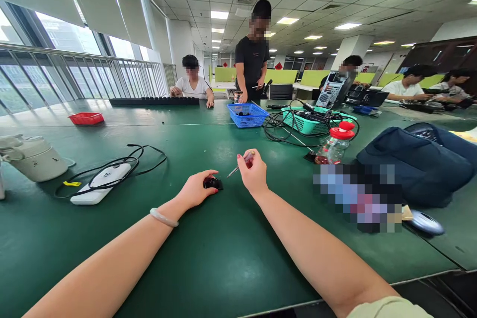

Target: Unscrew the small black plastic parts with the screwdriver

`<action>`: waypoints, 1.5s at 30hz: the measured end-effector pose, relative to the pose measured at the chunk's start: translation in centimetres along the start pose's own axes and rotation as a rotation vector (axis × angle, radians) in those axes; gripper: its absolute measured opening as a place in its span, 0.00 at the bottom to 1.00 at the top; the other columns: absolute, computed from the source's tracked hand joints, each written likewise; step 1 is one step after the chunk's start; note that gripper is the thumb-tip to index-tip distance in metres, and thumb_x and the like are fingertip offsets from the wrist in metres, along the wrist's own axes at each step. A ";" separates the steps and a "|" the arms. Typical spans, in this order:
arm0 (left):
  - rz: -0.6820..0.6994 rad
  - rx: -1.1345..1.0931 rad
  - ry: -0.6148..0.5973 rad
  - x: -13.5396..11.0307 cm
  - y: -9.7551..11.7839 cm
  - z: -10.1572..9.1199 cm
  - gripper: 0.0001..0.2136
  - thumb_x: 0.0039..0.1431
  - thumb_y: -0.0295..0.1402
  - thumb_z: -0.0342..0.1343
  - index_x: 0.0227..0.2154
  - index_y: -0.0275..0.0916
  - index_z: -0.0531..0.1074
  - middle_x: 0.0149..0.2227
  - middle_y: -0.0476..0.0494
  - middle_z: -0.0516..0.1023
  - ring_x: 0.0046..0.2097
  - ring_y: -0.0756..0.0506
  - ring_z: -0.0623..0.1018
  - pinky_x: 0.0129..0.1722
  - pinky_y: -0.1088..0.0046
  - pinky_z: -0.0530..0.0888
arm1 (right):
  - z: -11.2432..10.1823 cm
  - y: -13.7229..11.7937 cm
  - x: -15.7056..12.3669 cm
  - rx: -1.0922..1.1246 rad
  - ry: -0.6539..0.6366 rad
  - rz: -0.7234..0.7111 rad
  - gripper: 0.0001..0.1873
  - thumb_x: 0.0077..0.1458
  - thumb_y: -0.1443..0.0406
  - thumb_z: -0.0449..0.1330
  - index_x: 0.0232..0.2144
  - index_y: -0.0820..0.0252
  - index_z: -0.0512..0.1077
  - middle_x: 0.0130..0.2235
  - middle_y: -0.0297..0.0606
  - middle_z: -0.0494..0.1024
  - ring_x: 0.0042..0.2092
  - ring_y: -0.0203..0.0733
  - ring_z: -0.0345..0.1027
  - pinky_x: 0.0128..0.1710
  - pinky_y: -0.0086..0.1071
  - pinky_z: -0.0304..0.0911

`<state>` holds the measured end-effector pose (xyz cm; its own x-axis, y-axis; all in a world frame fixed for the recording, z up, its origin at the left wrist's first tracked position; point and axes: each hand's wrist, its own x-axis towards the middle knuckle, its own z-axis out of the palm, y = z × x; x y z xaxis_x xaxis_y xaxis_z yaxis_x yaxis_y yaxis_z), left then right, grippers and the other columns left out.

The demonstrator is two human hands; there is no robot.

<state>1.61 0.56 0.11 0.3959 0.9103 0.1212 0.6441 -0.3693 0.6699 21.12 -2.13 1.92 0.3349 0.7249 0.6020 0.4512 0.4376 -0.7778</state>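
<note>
My left hand [197, 188] rests on the green table, thumb and fingers closed around a small black part [213, 184] whose exact kind I cannot make out. To its right, just above the tabletop, my right hand [252, 171] grips a screwdriver [249, 159] by its reddish see-through handle. The thin metal shaft slants down and left, its tip close to the black part but apart from it.
Left lie a white power bank [102, 184] with a black cable and a pale cup [39, 159]. Ahead stand a red tray [86, 119], a blue basket [248, 121] and a green basket [309, 126]. Right are a red-lidded jar [334, 146] and a dark bag [413, 164]. Several people work beyond.
</note>
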 end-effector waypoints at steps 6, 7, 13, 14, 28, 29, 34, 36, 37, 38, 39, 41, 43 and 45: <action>-0.003 -0.101 -0.035 0.2 -0.6 0.1 0.26 0.44 0.36 0.63 0.50 0.42 0.70 0.46 0.45 0.78 0.48 0.43 0.77 0.56 0.63 0.70 | 0.5 -1.4 -1.4 -0.001 -0.104 -0.103 0.13 0.56 0.56 0.54 0.26 0.55 0.57 0.19 0.25 0.60 0.20 0.32 0.55 0.25 0.27 0.55; 0.008 -0.103 -0.042 0.2 -0.5 0.1 0.25 0.45 0.36 0.62 0.49 0.41 0.71 0.46 0.45 0.78 0.48 0.43 0.77 0.55 0.63 0.71 | 0.5 -1.5 -1.7 -0.005 -0.143 -0.131 0.13 0.56 0.56 0.53 0.25 0.55 0.57 0.19 0.25 0.60 0.20 0.32 0.55 0.24 0.27 0.54; 0.065 -0.008 -0.056 0.2 0.0 0.2 0.16 0.48 0.35 0.60 0.42 0.41 0.75 0.43 0.46 0.80 0.44 0.43 0.77 0.48 0.66 0.73 | 0.4 -1.9 -2.4 -0.055 -0.293 -0.333 0.09 0.55 0.61 0.52 0.25 0.55 0.58 0.18 0.25 0.59 0.19 0.31 0.53 0.23 0.27 0.52; 0.075 0.004 -0.056 0.2 0.1 0.2 0.15 0.49 0.35 0.60 0.42 0.42 0.76 0.42 0.47 0.80 0.43 0.44 0.77 0.47 0.66 0.73 | 0.3 -1.9 -2.4 -0.069 -0.316 -0.368 0.08 0.55 0.61 0.52 0.26 0.55 0.59 0.19 0.25 0.60 0.19 0.31 0.54 0.23 0.27 0.53; 0.130 0.024 -0.044 -0.2 0.6 -0.4 0.16 0.45 0.28 0.55 0.40 0.41 0.77 0.41 0.48 0.80 0.42 0.44 0.77 0.44 0.70 0.73 | 1.1 -2.0 -3.0 -0.311 -0.440 -0.891 0.11 0.58 0.63 0.50 0.24 0.57 0.65 0.21 0.31 0.69 0.24 0.34 0.61 0.26 0.28 0.52; 0.128 0.018 -0.047 -0.2 0.7 -0.3 0.16 0.45 0.28 0.55 0.40 0.41 0.77 0.41 0.48 0.80 0.41 0.44 0.77 0.44 0.70 0.73 | 0.9 -1.8 -3.0 -0.320 -0.435 -0.921 0.12 0.58 0.64 0.50 0.23 0.57 0.64 0.20 0.31 0.69 0.23 0.33 0.60 0.25 0.28 0.51; 0.110 0.010 -0.033 0.1 0.5 -0.2 0.15 0.47 0.31 0.56 0.40 0.43 0.77 0.43 0.48 0.80 0.44 0.44 0.77 0.48 0.68 0.73 | 0.2 -0.8 -3.6 -0.413 -0.413 -1.053 0.17 0.59 0.64 0.51 0.18 0.57 0.60 0.18 0.29 0.64 0.21 0.32 0.55 0.24 0.29 0.47; 0.113 0.034 -0.026 0.2 0.4 -0.2 0.16 0.46 0.30 0.56 0.40 0.43 0.77 0.43 0.49 0.80 0.45 0.44 0.77 0.50 0.68 0.73 | 0.1 -0.6 -3.9 -0.440 -0.437 -1.119 0.18 0.60 0.64 0.52 0.18 0.58 0.61 0.18 0.30 0.65 0.21 0.32 0.55 0.24 0.30 0.46; 0.118 0.043 -0.025 0.2 0.4 -0.2 0.16 0.46 0.29 0.56 0.40 0.43 0.77 0.43 0.49 0.80 0.46 0.44 0.77 0.50 0.68 0.72 | 0.0 -0.6 -4.0 -0.445 -0.447 -1.149 0.18 0.61 0.63 0.52 0.19 0.58 0.62 0.18 0.30 0.65 0.22 0.32 0.56 0.24 0.30 0.45; 0.121 0.050 -0.027 0.2 0.4 -0.2 0.16 0.46 0.29 0.56 0.40 0.43 0.77 0.44 0.49 0.80 0.46 0.44 0.77 0.50 0.68 0.72 | 0.1 -0.7 -4.1 -0.448 -0.455 -1.172 0.18 0.61 0.63 0.52 0.19 0.58 0.62 0.18 0.30 0.65 0.22 0.32 0.56 0.24 0.30 0.45; 0.121 0.053 -0.030 0.2 0.4 -0.2 0.16 0.46 0.29 0.56 0.41 0.43 0.77 0.44 0.49 0.80 0.46 0.44 0.77 0.50 0.67 0.72 | 0.1 -0.8 -4.1 -0.450 -0.463 -1.187 0.18 0.62 0.63 0.52 0.19 0.59 0.63 0.18 0.30 0.65 0.22 0.32 0.56 0.24 0.30 0.44; 0.117 0.058 -0.034 0.3 0.4 -0.2 0.16 0.47 0.29 0.55 0.41 0.43 0.77 0.44 0.48 0.80 0.46 0.43 0.77 0.51 0.66 0.72 | 0.1 -1.0 -4.2 -0.453 -0.498 -1.207 0.18 0.62 0.63 0.52 0.19 0.59 0.63 0.18 0.30 0.65 0.23 0.32 0.57 0.25 0.31 0.44; 0.116 0.062 -0.034 0.3 0.4 -0.2 0.16 0.47 0.30 0.55 0.41 0.43 0.77 0.45 0.48 0.80 0.47 0.42 0.77 0.51 0.65 0.72 | 0.1 -1.1 -4.1 -0.459 -0.520 -1.207 0.18 0.63 0.63 0.52 0.20 0.58 0.64 0.18 0.31 0.65 0.23 0.33 0.57 0.25 0.32 0.43; 0.125 0.059 -0.031 0.4 0.2 -0.1 0.16 0.47 0.31 0.56 0.41 0.43 0.77 0.45 0.48 0.80 0.47 0.42 0.77 0.52 0.64 0.72 | 0.1 -1.1 -4.0 -0.459 -0.514 -1.208 0.18 0.63 0.62 0.52 0.20 0.58 0.65 0.18 0.31 0.65 0.23 0.33 0.56 0.25 0.32 0.43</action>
<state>1.81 0.87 0.36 0.4950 0.8507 0.1772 0.6254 -0.4903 0.6071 19.18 -5.46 0.36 -0.7459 0.1828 0.6405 0.5015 0.7870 0.3594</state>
